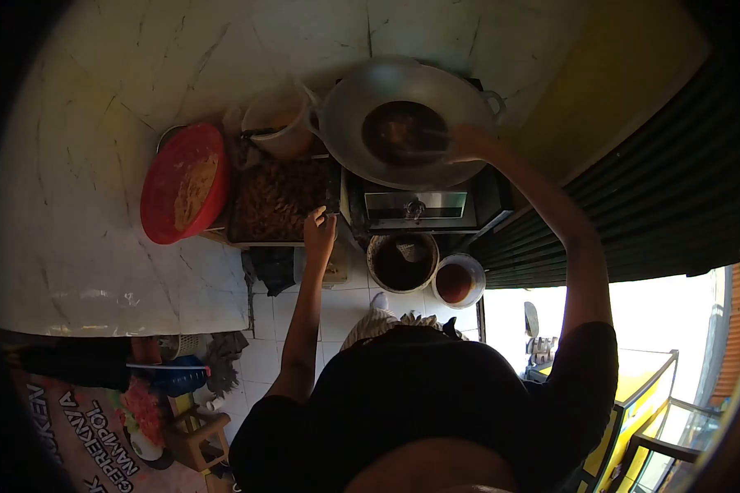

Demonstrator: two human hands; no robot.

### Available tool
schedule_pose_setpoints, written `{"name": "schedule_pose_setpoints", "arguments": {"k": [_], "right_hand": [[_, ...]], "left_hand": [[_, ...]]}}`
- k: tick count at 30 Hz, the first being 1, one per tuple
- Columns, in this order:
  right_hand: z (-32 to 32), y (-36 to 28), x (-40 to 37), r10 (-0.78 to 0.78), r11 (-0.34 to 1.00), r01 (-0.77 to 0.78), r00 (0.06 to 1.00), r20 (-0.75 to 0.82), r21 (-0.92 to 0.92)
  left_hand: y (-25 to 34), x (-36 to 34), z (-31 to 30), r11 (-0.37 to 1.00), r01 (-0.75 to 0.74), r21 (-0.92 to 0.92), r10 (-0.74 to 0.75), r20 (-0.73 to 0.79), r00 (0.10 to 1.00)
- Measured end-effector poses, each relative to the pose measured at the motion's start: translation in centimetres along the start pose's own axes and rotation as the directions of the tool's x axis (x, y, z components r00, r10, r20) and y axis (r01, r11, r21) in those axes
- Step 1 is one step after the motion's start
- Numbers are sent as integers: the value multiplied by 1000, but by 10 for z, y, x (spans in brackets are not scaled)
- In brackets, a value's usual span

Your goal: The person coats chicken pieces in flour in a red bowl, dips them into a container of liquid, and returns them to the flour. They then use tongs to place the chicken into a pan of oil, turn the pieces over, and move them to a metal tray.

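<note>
A large grey wok (pixel 345 123) stands on the stove, with dark oil (pixel 386 123) and some brownish food in its middle. Over its right side, my right hand (pixel 471 144) is closed round what look like tongs (pixel 434 141), whose far ends reach into the oil; motion and dimness blur them. My left hand (pixel 319 223) is at the front right corner of a tray (pixel 259 243) heaped with brown fried-looking pieces (pixel 279 197). Its fingers are slightly bent and apart, and nothing shows in them.
Left of the tray, a red basin (pixel 158 197) holds pale flour-like stuff. A whitish bucket (pixel 284 135) stands behind the tray. Below the stove front (pixel 386 205) are a dark-filled bucket (pixel 403 263) and a white pail (pixel 469 287) with reddish liquid. Corrugated sheeting (pixel 633 222) borders the right.
</note>
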State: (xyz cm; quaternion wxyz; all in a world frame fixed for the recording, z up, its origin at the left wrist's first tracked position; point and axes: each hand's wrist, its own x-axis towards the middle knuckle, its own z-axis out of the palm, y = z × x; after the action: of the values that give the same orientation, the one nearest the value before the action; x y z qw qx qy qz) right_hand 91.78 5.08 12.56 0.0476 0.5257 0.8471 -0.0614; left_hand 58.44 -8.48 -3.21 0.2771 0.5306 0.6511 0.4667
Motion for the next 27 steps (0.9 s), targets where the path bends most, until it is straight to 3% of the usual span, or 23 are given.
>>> {"name": "schedule_pose_setpoints", "arguments": {"k": [4, 7, 9, 16, 24, 27], "right_hand": [[24, 4, 27, 22, 999, -23, 1000, 17, 47], [28, 1, 33, 19, 998, -16, 999, -43, 53], [26, 0, 35, 2, 1000, -1, 996, -91, 16], [14, -5, 29, 26, 999, -25, 999, -22, 28], [28, -6, 25, 16, 1000, -16, 988, -153, 3], [29, 1, 18, 10, 1000, -12, 996, -86, -23]], "left_hand": [[-9, 15, -3, 999, -26, 28, 26, 17, 1000], [-12, 22, -5, 997, 41, -65, -37, 65, 997], [-16, 29, -11, 996, 47, -74, -35, 165, 986], [-35, 29, -25, 989, 36, -144, -10, 180, 984], [-36, 27, -24, 988, 64, -141, -32, 224, 974], [-27, 27, -20, 987, 59, -149, -23, 232, 972]]}}
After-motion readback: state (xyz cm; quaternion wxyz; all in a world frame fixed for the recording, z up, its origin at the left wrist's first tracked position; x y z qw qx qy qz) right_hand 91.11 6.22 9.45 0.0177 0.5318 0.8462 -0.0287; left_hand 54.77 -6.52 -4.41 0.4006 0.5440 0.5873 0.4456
